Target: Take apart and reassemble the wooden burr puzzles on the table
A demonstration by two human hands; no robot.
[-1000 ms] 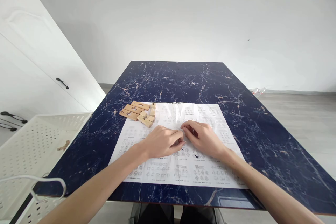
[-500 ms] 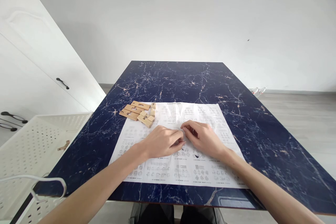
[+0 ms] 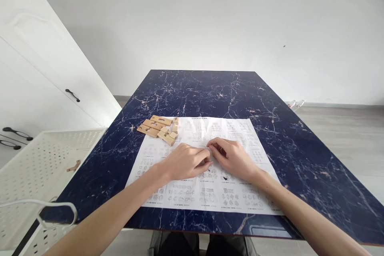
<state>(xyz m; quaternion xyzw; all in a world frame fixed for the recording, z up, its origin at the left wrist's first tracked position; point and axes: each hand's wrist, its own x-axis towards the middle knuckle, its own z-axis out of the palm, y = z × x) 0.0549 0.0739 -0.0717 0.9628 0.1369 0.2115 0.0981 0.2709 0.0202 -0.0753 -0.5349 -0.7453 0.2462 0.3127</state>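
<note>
A large creased paper sheet [image 3: 186, 192], printed with rows of small diagrams, lies on the dark blue table. Both hands rest on its middle, close together. My left hand [image 3: 187, 162] has its fingers curled, thumb and forefinger pinched together. My right hand [image 3: 231, 156] is curled as well, its fingertips bent down near the left fingers. Whatever they hold, if anything, is hidden. Beyond my left hand, at the sheet's upper left corner, sit flat notched wooden pieces [image 3: 161, 120] with dark marks and a small stack of wooden blocks [image 3: 168, 136].
The blue marble-patterned table [image 3: 207, 92] reaches toward a pale wall. At the left stand a white cabinet [image 3: 45, 60] and a perforated white basket [image 3: 33, 168], with a wooden piece [image 3: 73, 165] in it. A white cable [image 3: 57, 204] loops by the table's left edge.
</note>
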